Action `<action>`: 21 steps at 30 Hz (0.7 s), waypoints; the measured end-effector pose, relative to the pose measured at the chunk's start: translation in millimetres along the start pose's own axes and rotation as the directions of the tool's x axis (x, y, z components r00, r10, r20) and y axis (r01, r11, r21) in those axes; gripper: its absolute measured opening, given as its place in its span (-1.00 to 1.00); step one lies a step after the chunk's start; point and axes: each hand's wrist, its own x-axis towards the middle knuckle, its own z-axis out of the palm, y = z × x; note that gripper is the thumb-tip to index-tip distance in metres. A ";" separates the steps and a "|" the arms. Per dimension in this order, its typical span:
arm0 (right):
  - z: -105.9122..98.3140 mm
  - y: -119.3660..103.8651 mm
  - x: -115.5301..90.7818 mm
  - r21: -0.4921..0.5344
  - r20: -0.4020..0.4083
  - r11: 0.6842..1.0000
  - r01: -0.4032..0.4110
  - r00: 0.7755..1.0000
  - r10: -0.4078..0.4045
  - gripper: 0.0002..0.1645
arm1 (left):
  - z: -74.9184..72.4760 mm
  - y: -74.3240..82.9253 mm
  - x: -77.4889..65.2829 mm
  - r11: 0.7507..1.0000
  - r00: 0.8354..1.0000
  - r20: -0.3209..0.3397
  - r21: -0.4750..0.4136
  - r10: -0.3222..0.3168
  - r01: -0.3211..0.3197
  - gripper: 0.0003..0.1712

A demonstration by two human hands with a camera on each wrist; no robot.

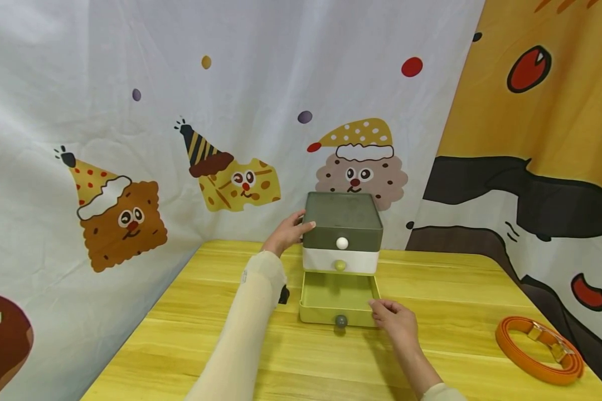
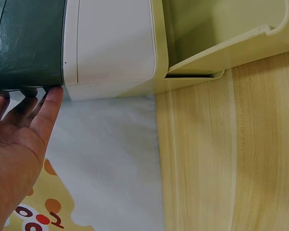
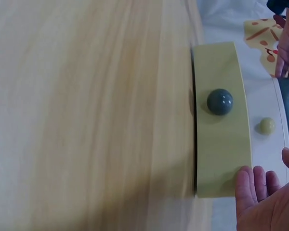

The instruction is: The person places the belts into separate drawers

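Observation:
A three-tier drawer box stands on the table, with a dark green top drawer [image 1: 348,238], a white middle drawer [image 1: 317,260] and a light green bottom drawer [image 1: 316,315]. The bottom drawer is pulled out, and its inside looks bare. My left hand [image 1: 285,234] rests with extended fingers on the left side of the dark green tier; in the left wrist view its fingertips [image 2: 54,96] touch that wall. At the bottom drawer's right front corner is my right hand [image 1: 397,323], fingertips at the rim. The right wrist view shows those fingers nearly straight and the thumb apart.
An orange belt [image 1: 539,351] lies coiled at the table's right side. Partly hidden behind the left sleeve is a small black object [image 1: 283,294]. A cartoon-printed cloth [image 1: 261,67] hangs behind the wooden table [image 1: 190,312].

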 end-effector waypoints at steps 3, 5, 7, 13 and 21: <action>-4.6 -0.7 2.1 0.007 0.003 1.000 -0.003 1.000 0.003 -0.44 | 0.0 -0.7 0.8 1.000 1.000 0.000 -0.005 0.000 0.000 -0.17; -6.9 -0.6 4.3 0.017 -0.002 1.000 -0.003 1.000 0.003 -0.44 | -0.1 -0.9 1.0 1.000 1.000 0.000 -0.007 -0.001 0.001 -0.17; -9.2 -0.3 6.0 0.026 -0.011 1.000 -0.007 1.000 0.007 -0.45 | 0.1 -1.1 1.5 1.000 1.000 0.002 -0.014 -0.001 0.001 -0.17; -18.9 -0.5 9.0 0.024 -0.017 1.000 -0.010 1.000 0.011 -0.39 | 0.9 0.0 1.8 1.000 1.000 0.007 -0.026 -0.003 0.003 -0.18; -37.2 -1.8 14.5 0.006 -0.022 1.000 -0.014 1.000 0.014 -0.30 | 1.1 0.4 1.5 1.000 1.000 0.003 -0.024 -0.002 0.002 -0.18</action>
